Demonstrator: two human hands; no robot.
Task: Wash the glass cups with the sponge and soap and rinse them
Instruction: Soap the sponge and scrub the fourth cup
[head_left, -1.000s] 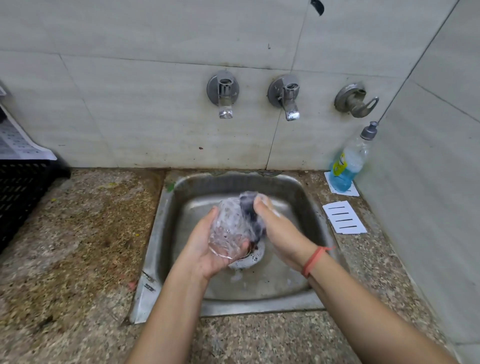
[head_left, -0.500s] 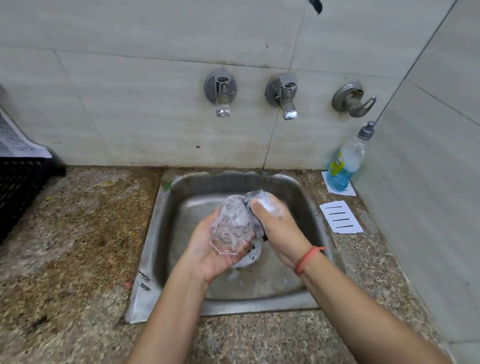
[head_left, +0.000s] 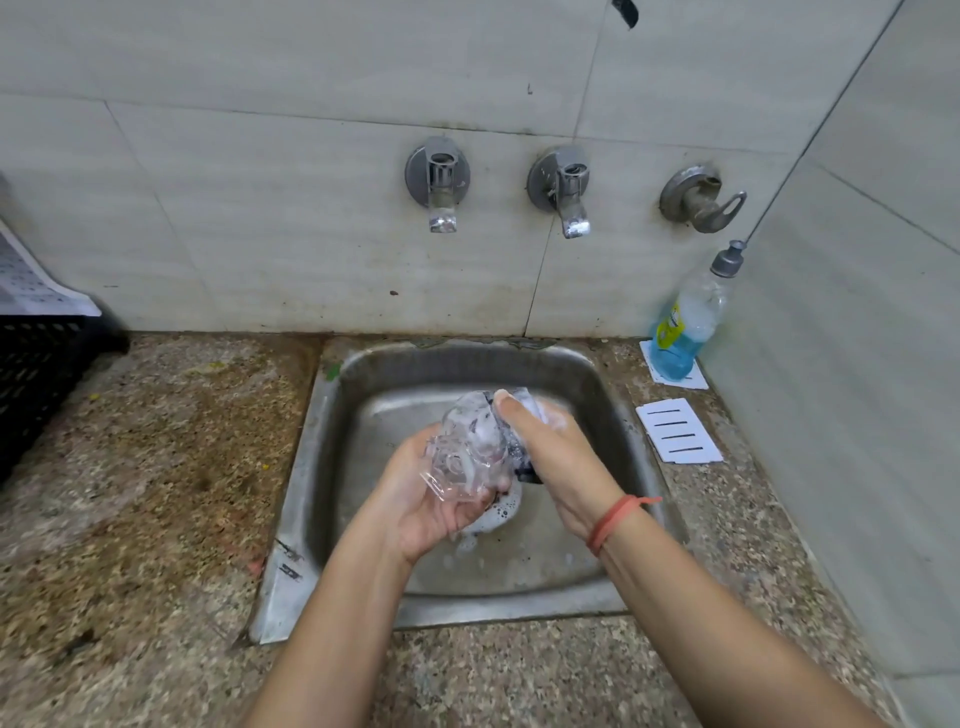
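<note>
A clear faceted glass cup (head_left: 465, 452), streaked with foam, lies tilted in my left hand (head_left: 421, 499), which cradles it from below over the steel sink (head_left: 613, 395). My right hand (head_left: 558, 457) grips a dark soapy sponge (head_left: 519, 457) and presses it against the right side of the cup. Most of the sponge is hidden behind my fingers. Foam covers my right fingertips.
Two taps (head_left: 441, 208) (head_left: 569, 208) and a third valve (head_left: 701, 202) stick out of the tiled wall. A bottle of blue soap (head_left: 683, 332) and a white slotted tray (head_left: 678, 431) sit right of the sink. A black crate (head_left: 36, 374) stands at the left on the speckled counter.
My right hand and the sponge have slid along the cup's side, and the cup has tilted slightly in my left hand. More foam shows on the glass.
</note>
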